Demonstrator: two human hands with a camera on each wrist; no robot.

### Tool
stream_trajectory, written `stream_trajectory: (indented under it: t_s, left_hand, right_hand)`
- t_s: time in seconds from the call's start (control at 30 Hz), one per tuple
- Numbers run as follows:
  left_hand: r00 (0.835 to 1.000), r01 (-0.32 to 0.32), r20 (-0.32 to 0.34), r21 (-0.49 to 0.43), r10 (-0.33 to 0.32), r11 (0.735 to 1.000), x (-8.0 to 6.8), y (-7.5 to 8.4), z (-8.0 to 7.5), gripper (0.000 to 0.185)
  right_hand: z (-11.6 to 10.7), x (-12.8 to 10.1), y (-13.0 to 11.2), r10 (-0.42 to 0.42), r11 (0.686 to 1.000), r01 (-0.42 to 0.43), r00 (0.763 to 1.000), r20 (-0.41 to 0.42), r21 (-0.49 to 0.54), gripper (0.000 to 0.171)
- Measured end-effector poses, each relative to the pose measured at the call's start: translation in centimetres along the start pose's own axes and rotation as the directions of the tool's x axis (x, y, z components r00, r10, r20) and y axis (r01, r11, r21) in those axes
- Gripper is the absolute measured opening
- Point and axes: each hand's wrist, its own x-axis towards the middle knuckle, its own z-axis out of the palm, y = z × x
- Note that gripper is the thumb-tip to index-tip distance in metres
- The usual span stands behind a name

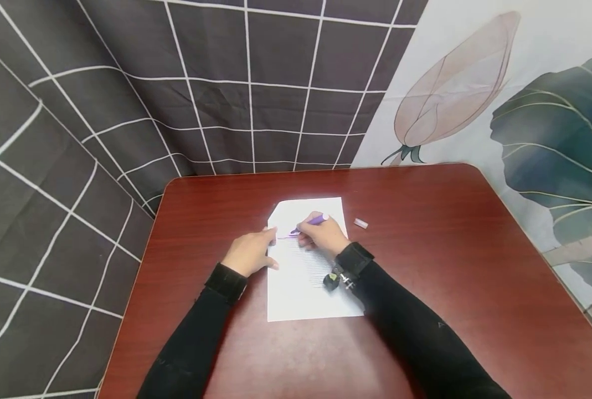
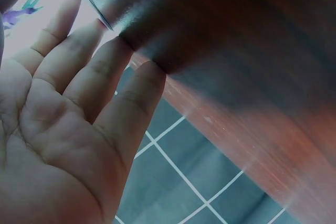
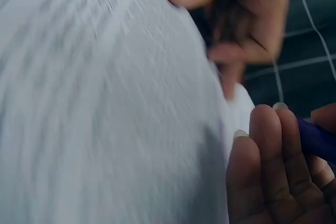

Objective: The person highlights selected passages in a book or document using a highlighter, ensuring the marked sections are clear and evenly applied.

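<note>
A sheet of white paper (image 1: 296, 302) with rows of printed text lies on the table. My right hand (image 1: 324, 236) pinches a purple marker (image 1: 317, 220), its tip at the paper's upper part. A purple line (image 1: 287, 238) runs there across the sheet. My left hand (image 1: 248, 252) rests at the sheet's left edge, fingers extended and thumb apart. In the left wrist view the fingers of the left hand (image 2: 79, 114) reach the paper's edge. The right wrist view shows the marker's purple barrel (image 3: 317, 140) held behind the fingers of the right hand (image 3: 278, 177).
A small pale cap (image 1: 360, 223) lies on the reddish-brown table (image 1: 425, 221), right of the paper. Dark cloth with white grid lines (image 1: 216, 100) hangs behind and at the left. A white floral cloth (image 1: 450, 100) hangs at the right.
</note>
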Motion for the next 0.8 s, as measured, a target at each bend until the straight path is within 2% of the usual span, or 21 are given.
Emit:
stream_trajectory:
  t_s: [0.13,0.17,0.33,0.47,0.57,0.63,0.8]
  left_hand:
    - [0.999,-0.04,-0.03,-0.005,0.04,0.999,0.7,0.0,0.4,0.08]
    - [0.998,-0.053,-0.044,0.011,0.053,0.999,1.1,-0.4,0.9,0.079]
    - [0.995,-0.07,-0.066,0.016,0.071,0.997,1.6,-0.8,1.1,0.07]
    - [0.993,-0.08,-0.085,0.015,0.081,0.997,2.0,-1.7,1.9,0.066]
    - [0.994,-0.068,-0.081,0.018,0.069,0.998,1.6,-1.5,1.8,0.063]
    - [0.996,-0.054,-0.067,0.014,0.055,0.998,0.9,-0.9,1.0,0.061]
    - [0.998,-0.027,-0.05,0.02,0.028,0.999,0.0,-0.2,0.2,0.059]
  right_hand:
    - [1.7,0.5,0.3,0.006,0.999,-0.006,1.0,-0.006,0.033,0.005]
    - [2.0,0.6,0.3,0.01,0.999,-0.009,1.0,-0.007,0.036,0.004]
    - [2.9,1.0,0.3,0.001,1.0,-0.001,1.0,-0.011,0.016,0.005]
    - [3.2,1.1,0.4,-0.005,1.0,0.005,1.0,-0.022,-0.008,0.006]
    - [3.4,1.0,0.6,0.011,1.0,-0.011,1.0,-0.02,-0.015,0.007]
    - [3.6,1.0,0.7,0.021,1.0,-0.022,1.0,-0.015,-0.015,0.007]
    - [4.0,1.0,0.6,0.026,1.0,-0.026,1.0,-0.006,0.005,0.007]
